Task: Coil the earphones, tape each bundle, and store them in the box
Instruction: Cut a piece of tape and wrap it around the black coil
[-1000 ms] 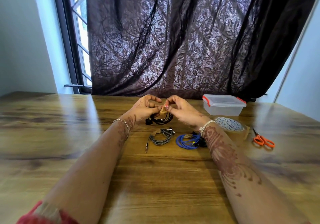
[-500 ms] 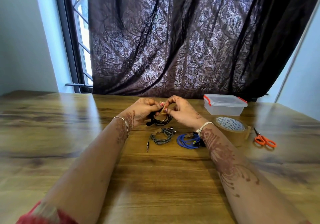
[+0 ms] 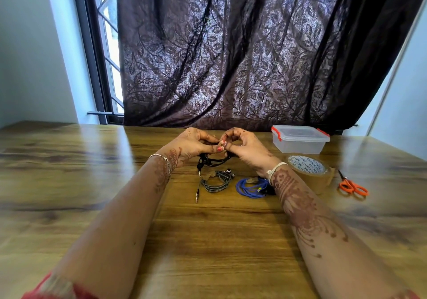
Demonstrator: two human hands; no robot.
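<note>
Above the table (image 3: 92, 183), left hand (image 3: 191, 144) and right hand (image 3: 247, 146) pinching black earphones (image 3: 212, 160)

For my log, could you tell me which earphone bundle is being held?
The black bundle, gripped by the left hand and right hand; the grey bundle and blue bundle lie on the table.

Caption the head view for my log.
Left hand and right hand pinch the black coil; grey bundle and blue bundle lie nearer on the table; box, tape, scissors at right.
</note>
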